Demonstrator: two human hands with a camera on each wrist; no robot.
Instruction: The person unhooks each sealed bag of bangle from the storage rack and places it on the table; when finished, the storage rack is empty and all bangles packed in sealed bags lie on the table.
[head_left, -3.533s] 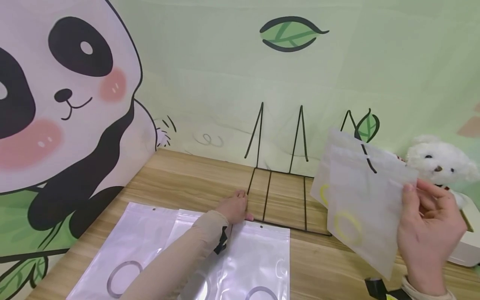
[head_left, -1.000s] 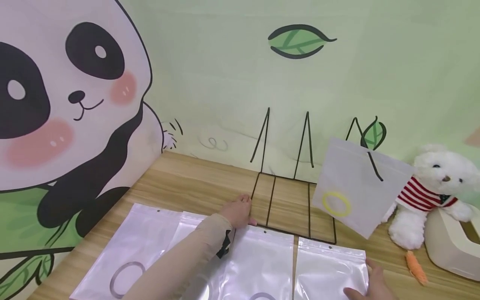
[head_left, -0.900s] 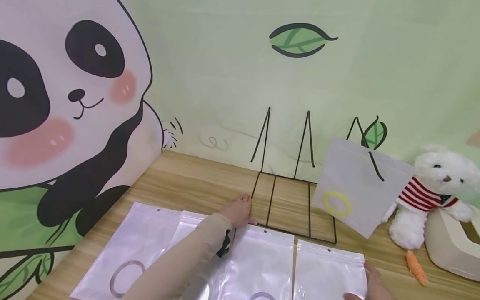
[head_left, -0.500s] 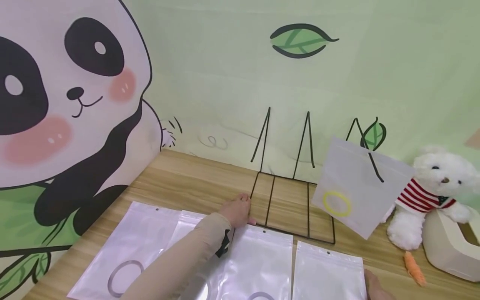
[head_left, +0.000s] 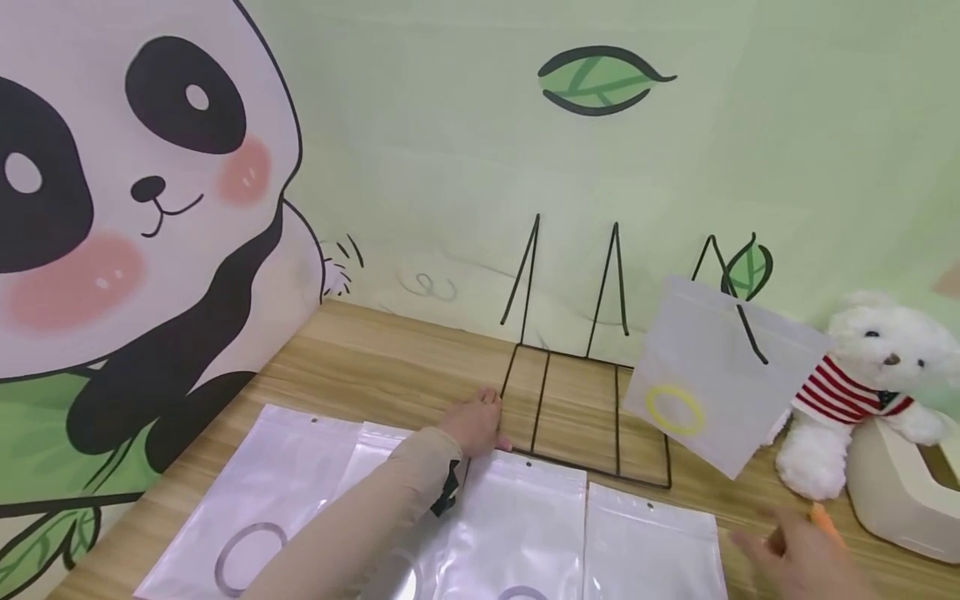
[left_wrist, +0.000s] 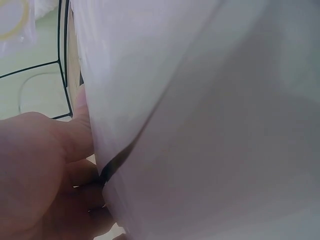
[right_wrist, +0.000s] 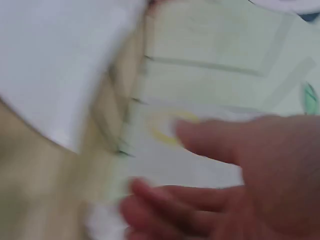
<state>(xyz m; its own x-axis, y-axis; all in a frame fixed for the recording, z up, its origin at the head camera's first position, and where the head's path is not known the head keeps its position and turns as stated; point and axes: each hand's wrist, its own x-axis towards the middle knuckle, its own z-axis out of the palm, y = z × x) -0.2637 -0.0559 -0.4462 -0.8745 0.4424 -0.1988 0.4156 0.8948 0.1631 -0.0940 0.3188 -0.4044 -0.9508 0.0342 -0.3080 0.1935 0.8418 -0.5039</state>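
In the head view my left hand point(head_left: 472, 427) grips the left front corner of a black wire rack point(head_left: 617, 417) with three upright hooks. A frosted zip bag point(head_left: 738, 392) with a yellow ring print hangs from the rightmost hook. Several clear-white zip bags point(head_left: 525, 517) lie in a row along the front, partly covered by my left forearm. My right hand point(head_left: 813, 554), blurred, hovers right of the rightmost flat bag point(head_left: 654, 546). It holds nothing; its fingers are loosely bent in the right wrist view. Bags hide part of my left fingers in the left wrist view.
A white plush bear point(head_left: 877, 358) in a striped shirt sits at the right, beside a cream box point(head_left: 903, 492). An orange carrot-like piece point(head_left: 825, 523) lies behind my right hand. A printed panda backdrop point(head_left: 180, 208) stands behind the wooden table point(head_left: 375, 358).
My right hand let go of the frosted bag on the hook, then touched the rightmost flat bag, which shifted slightly left. It has since moved away rightward. My left hand stays put.
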